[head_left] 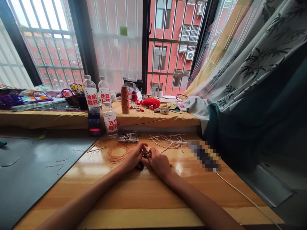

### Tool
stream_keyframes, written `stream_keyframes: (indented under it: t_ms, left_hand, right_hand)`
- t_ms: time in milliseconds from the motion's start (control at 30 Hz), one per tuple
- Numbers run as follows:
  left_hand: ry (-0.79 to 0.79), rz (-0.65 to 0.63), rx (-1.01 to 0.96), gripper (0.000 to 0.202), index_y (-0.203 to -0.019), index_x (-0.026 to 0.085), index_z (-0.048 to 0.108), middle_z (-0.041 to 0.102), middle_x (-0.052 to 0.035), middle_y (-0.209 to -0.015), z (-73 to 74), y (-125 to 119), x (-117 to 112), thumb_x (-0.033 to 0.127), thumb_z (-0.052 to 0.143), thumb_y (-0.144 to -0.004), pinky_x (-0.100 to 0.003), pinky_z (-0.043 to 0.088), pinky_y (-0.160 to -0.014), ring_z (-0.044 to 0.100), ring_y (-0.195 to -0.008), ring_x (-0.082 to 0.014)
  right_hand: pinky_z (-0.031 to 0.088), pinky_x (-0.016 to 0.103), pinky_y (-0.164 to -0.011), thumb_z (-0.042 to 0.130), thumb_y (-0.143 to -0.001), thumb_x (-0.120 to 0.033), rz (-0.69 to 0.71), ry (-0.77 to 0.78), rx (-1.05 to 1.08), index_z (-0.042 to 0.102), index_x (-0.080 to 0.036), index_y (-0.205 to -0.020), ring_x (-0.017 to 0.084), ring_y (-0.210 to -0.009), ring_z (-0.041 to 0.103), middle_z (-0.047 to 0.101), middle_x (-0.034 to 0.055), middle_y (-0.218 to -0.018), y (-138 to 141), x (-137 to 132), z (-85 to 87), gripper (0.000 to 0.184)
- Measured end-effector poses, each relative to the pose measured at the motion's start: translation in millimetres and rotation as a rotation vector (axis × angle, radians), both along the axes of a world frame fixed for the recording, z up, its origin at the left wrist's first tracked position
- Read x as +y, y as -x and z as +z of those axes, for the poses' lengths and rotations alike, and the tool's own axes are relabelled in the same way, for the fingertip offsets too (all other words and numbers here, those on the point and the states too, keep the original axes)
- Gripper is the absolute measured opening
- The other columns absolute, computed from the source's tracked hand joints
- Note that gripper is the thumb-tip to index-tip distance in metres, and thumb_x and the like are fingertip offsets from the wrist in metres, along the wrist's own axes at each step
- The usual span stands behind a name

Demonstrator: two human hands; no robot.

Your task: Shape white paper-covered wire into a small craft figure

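Left hand and right hand meet mid-table. Both sets of fingertips are pinched on a small cord piece between them, neither hand nearer. Its long axis seems to run left-right, hand to hand. Orange coil just left, white cords behind. Fingers hide most of the piece, so its shape is unclear.

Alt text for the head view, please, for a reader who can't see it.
The person's left hand and right hand meet on a wooden table, pinching a small dark piece between them. An orange cord coil lies just left, white cords behind, a water bottle further back.
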State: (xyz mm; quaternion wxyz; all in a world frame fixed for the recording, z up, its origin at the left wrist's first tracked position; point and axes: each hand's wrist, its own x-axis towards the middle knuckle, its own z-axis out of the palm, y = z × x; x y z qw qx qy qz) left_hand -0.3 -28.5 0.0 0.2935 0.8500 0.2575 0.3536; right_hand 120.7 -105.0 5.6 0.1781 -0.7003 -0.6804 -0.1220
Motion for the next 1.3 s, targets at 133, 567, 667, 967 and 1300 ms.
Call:
stream_keyframes:
  t_ms: [133, 567, 667, 967, 1300]
  left_hand:
    - [0.017, -0.024, -0.034, 0.018, -0.095, 0.02, 0.044, 0.054, 0.0023, -0.072, 0.4, 1, 0, 0.019, 0.039, -0.078, -0.019, 0.039, -0.062, 0.052, -0.067, -0.0102]
    - [0.158, -0.128, -0.049, 0.025, -0.097, 0.017, 0.054, 0.061, -0.0026, -0.087, 4.9, 3, 4, 0.027, 0.041, -0.078, -0.022, 0.041, -0.071, 0.055, -0.077, -0.0136]
    - [0.104, -0.174, 0.079, 0.026, -0.1, 0.018, 0.054, 0.06, -0.0028, -0.091, 10.8, 3, -1, 0.023, 0.043, -0.077, -0.024, 0.04, -0.075, 0.054, -0.081, -0.0142]
    - [-0.222, 0.134, 0.224, 0.027, -0.099, 0.014, 0.055, 0.06, -0.0076, -0.092, 7.4, -1, -1, 0.01, 0.039, -0.076, -0.034, 0.032, -0.084, 0.047, -0.093, -0.0193]
    - [-0.489, -0.251, 0.294, 0.018, -0.091, 0.022, 0.056, 0.06, -0.0016, -0.09, 13.8, 2, -17, 0.022, 0.042, -0.08, -0.034, 0.022, -0.091, 0.041, -0.101, -0.018]
  right_hand:
    - [0.033, 0.022, -0.047, 0.039, -0.082, -0.035, -0.03, -0.029, 0.059, 0.041, -0.018, -0.092, 0.018, -0.067, 0.06, 0.06, 0.0043, -0.081, -3, 2, -2.2, 0.02]
    - [0.045, 0.031, -0.071, 0.025, -0.076, 0.002, 0.411, -0.293, -0.024, 0.023, -0.029, -0.125, 0.017, -0.096, 0.048, 0.035, 0.0104, -0.118, -36, 5, 14.3, 0.059]
    - [0.047, 0.027, -0.064, 0.023, -0.073, 0.004, 0.382, -0.241, -0.048, 0.026, -0.034, -0.124, 0.015, -0.09, 0.051, 0.026, 0.0082, -0.126, -54, 1, 30.2, 0.064]
    - [0.039, 0.034, -0.083, 0.027, -0.078, -0.013, 0.298, -0.503, 0.489, 0.037, -0.016, -0.111, 0.017, -0.091, 0.05, 0.049, 0.0093, -0.101, -72, 0, 41.8, 0.035]
    - [0.041, 0.026, -0.064, 0.021, -0.081, -0.025, 0.375, -0.056, 0.884, 0.047, -0.016, -0.072, 0.013, -0.064, 0.053, 0.054, 0.0022, -0.069, -49, 5, 30.8, 0.029]
